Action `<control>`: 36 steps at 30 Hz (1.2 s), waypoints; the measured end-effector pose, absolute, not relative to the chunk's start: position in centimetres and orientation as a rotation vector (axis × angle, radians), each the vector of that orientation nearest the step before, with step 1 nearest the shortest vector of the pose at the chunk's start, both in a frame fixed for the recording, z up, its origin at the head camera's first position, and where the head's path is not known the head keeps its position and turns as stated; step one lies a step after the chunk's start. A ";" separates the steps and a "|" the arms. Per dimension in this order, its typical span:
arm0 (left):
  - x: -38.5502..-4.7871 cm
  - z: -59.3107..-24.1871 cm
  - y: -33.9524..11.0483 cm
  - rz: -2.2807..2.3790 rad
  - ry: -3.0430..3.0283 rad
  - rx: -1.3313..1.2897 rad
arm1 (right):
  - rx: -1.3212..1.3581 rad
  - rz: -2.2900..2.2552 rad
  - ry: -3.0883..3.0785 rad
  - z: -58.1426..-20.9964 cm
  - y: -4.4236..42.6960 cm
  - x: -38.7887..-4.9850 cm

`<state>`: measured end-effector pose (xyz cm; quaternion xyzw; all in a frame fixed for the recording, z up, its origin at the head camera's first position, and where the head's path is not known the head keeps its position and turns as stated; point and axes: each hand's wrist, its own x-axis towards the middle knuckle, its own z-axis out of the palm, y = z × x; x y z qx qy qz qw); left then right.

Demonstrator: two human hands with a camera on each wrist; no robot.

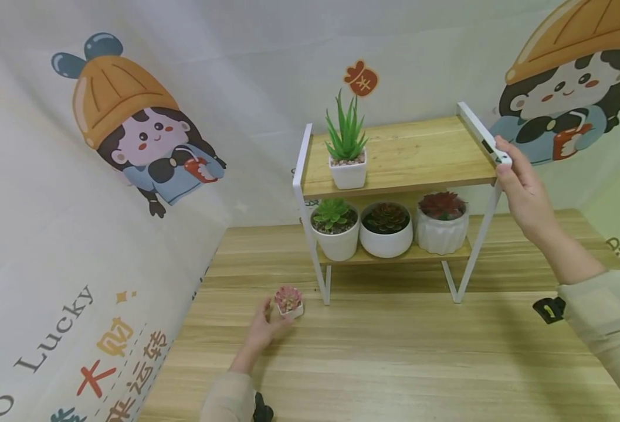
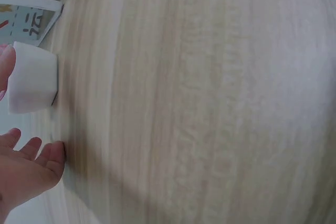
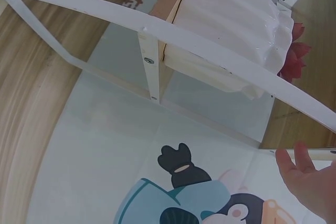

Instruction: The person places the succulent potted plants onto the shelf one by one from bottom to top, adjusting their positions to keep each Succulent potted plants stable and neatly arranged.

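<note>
A small pink succulent (image 1: 288,299) in a square white pot (image 2: 34,80) stands on the wooden table. My left hand (image 1: 264,328) is around it with thumb and fingers spread; in the left wrist view, the fingers (image 2: 37,156) are apart from the pot. A two-tier plant shelf (image 1: 415,149) with a white metal frame stands farther back. My right hand (image 1: 526,190) grips its upper right side rail, thumb in front. On the top board, toward the left, is a spiky green aloe-like plant (image 1: 346,132) in a square white pot.
The lower tier holds a green succulent (image 1: 336,228), a dark succulent (image 1: 386,230) and a red succulent (image 1: 443,223) in white pots. A printed cloth (image 1: 257,76) hangs behind and left of the table (image 1: 394,363). Black wrist gear (image 1: 549,309) shows by the right sleeve.
</note>
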<state>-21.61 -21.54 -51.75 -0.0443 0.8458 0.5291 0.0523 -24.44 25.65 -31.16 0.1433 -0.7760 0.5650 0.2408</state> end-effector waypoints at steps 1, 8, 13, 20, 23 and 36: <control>-21.6 -51.8 -21.4 1.614 2.563 -0.130 | 0.393 1.547 -2.122 -31.1 25.6 -24.4; -21.6 -52.1 -20.8 1.653 2.569 -0.129 | 0.394 1.549 -2.121 -31.1 25.6 -24.4; -21.7 -52.2 -20.5 1.674 2.593 -0.170 | 0.400 1.560 -2.095 -31.1 25.5 -24.5; -22.1 -52.4 -20.1 1.643 2.628 -0.268 | 0.413 1.558 -2.069 -31.2 25.4 -24.5; -22.3 -52.3 -19.7 1.662 2.620 -0.282 | 0.412 1.550 -2.083 -31.1 25.4 -24.4; -23.0 -52.5 -18.8 1.765 2.603 -0.257 | 0.438 1.574 -2.083 -31.1 25.4 -24.4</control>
